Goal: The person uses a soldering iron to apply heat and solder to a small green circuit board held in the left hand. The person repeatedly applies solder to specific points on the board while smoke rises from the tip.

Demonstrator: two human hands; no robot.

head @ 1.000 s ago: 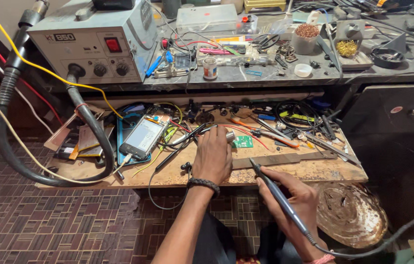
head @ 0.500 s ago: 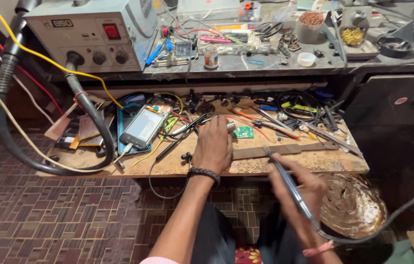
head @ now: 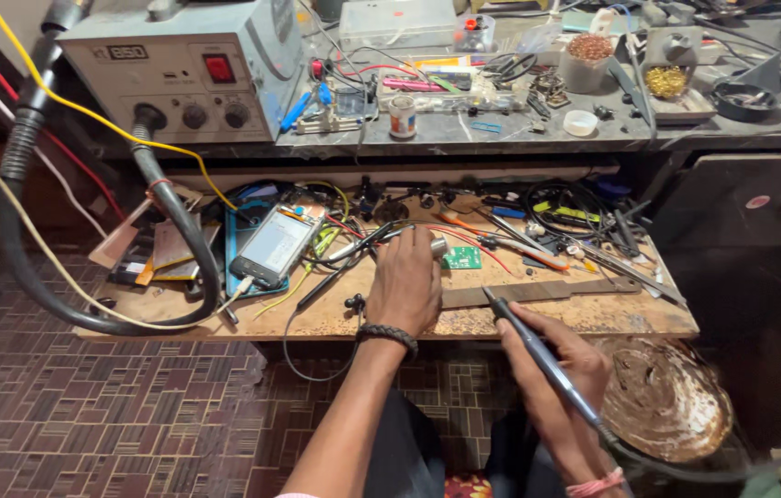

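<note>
My left hand (head: 406,284) rests on the wooden shelf (head: 335,318) with its fingers curled around a small silver cylindrical part (head: 438,245). Just right of it lies a small green circuit board (head: 461,258). My right hand (head: 556,383) hovers below the shelf's front edge and grips a dark soldering iron (head: 538,355) like a pen. The iron's tip points up toward a long flat metal file (head: 538,292). Its cable trails off to the lower right.
A grey rework station (head: 178,69) with a thick black hose (head: 178,240) sits on the upper bench. A phone (head: 272,247) lies on the shelf among wires, tweezers and screwdrivers. A round metal dish (head: 662,397) stands on the floor at the right.
My right hand has drawn the soldering iron a little lower and nearer to me. My left hand stays on the shelf by the green board. The camera has tilted slightly downward.
</note>
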